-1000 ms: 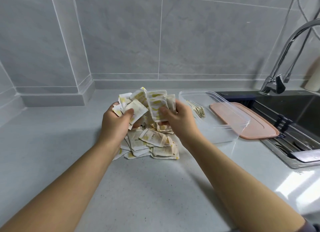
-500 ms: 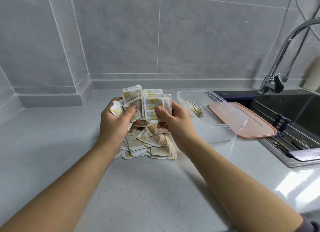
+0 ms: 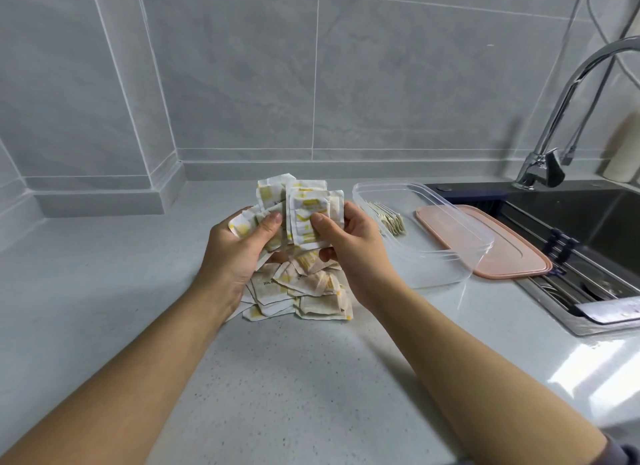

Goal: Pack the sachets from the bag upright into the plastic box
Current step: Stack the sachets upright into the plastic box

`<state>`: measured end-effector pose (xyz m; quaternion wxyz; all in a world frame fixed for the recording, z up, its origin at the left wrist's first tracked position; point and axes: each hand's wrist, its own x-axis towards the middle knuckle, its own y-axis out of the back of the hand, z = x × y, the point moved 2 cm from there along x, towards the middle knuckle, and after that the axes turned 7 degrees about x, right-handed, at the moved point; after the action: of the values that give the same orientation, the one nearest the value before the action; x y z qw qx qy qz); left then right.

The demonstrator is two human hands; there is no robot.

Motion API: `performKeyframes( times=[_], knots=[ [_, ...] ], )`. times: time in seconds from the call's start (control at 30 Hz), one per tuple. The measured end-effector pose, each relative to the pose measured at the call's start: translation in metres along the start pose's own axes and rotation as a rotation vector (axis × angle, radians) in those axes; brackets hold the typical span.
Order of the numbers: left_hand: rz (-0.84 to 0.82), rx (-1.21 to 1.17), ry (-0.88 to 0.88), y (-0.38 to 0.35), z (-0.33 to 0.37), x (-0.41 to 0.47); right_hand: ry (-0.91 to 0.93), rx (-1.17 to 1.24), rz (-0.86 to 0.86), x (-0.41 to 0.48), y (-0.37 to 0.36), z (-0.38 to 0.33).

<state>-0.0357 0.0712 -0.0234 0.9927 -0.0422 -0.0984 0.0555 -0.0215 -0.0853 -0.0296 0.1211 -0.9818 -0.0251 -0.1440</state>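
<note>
A pile of white-and-yellow sachets [image 3: 304, 291] lies on the grey counter [image 3: 277, 378]. Above it both hands hold a bunch of sachets [image 3: 306, 210] upright between them. My left hand [image 3: 239, 249] grips the bunch's left side, thumb on top. My right hand [image 3: 349, 242] pinches the right side, thumb on the front sachet. Just to the right stands the clear plastic box [image 3: 450, 256], with a short row of sachets [image 3: 389, 218] standing at its far left end. No bag is in view.
A pink lid [image 3: 502, 249] lies behind the box, against the dark sink [image 3: 588, 229]. A chrome tap [image 3: 561, 118] rises at the right. Tiled walls close the back and left corner.
The two hands have come closer together, squaring the held sachets into a tighter upright bunch. The pile and the box have not moved.
</note>
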Motion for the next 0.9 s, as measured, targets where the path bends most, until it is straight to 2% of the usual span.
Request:
performKeyframes(
  times=[0.2, 0.6, 0.73, 0.83, 0.9],
  knots=[
    [-0.058, -0.166, 0.022, -0.004, 0.008, -0.001, -0.005, 0.074, 0.059, 0.0, 0.004, -0.003],
    [0.206, 0.048, -0.011, 0.009, 0.0, 0.011, -0.065, 0.126, 0.032, 0.001, 0.004, -0.003],
    [0.163, 0.035, 0.014, 0.012, 0.002, 0.015, -0.076, 0.126, 0.039, 0.002, 0.006, -0.003],
    [0.153, 0.2, -0.082, 0.016, 0.001, 0.016, -0.08, 0.131, 0.042, 0.002, 0.007, -0.004],
    [0.209, 0.207, -0.114, 0.019, 0.004, 0.014, -0.081, 0.131, 0.04, 0.002, 0.007, -0.004]
  ],
)
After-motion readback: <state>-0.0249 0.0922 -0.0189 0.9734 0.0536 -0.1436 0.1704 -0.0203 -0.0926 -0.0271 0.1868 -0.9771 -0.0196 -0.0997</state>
